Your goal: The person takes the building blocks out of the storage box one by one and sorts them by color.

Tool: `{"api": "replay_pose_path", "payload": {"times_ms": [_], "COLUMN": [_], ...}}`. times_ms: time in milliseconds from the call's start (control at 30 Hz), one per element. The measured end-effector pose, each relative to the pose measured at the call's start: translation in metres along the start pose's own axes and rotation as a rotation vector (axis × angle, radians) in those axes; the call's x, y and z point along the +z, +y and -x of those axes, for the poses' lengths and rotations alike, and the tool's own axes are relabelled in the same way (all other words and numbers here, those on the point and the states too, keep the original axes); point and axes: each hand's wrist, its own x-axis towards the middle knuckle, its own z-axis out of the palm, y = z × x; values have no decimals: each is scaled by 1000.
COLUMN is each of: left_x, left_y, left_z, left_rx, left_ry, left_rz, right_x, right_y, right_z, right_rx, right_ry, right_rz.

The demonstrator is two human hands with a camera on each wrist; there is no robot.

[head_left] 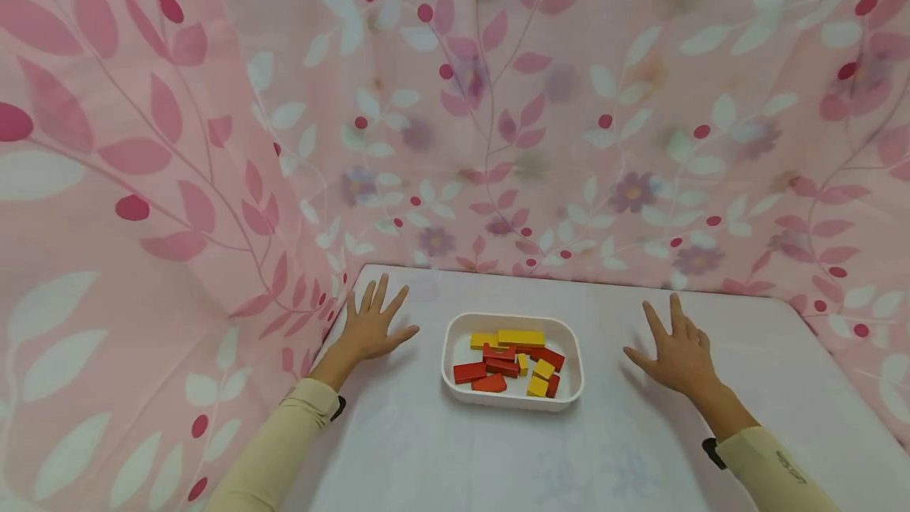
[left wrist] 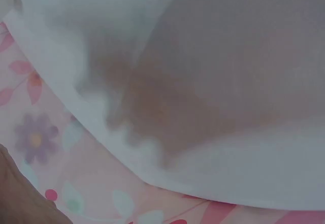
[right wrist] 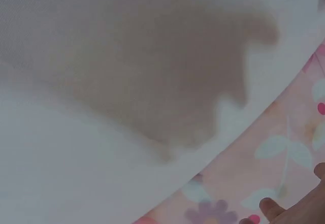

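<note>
Blocks (head_left: 502,368), red & yellow, in white tray (head_left: 498,400) on white tabletop (head_left: 441,457)!
L hand (head_left: 367,334) now beside tray, fingers fanned wide, holding nothing; R hand (head_left: 681,354) out on opp. side, fingers apart too, a couple slightly bent, also holding nothing. Both apart from tray, prob. just above tabletop, tho wrist views too blurry to be sure. Pink floral cloth (head_left: 533,180) behind, dark bands (head_left: 714,453) at wrists.

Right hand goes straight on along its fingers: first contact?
Likely the pink floral cloth beyond the far edge of the white table; the right hand points past the white tray. Depth is hard to judge.
</note>
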Motion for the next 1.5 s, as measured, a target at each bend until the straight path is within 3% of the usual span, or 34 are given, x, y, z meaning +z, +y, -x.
{"api": "replay_pose_path", "payload": {"times_ms": [233,333,500,733,933,1100,1500], "left_x": [6,6,5,5,5,14,28], "left_y": [0,2,18,40,66,81,98], "left_z": [-2,-2,-1,1,-1,0,-6], "left_rx": [2,36,94,195,277,348,332], "left_ry": [14,28,-4,-2,-67,-127,-265], "left_rz": [-38,-11,30,78,121,150,184], "right_x": [-5,-5,-6,-4,-3,0,9], "right_y": [-23,-30,-39,-62,-78,-86,-106], "right_z": [-11,-16,-22,-26,-28,-30,-25], "right_rx": [-35,-49,-81,-132,-162,-176,-204], "right_ry": [5,5,-12,-42,-51,-53,-71], "right_rz": [-43,-55,-59,-112,-160,-195,-411]}}
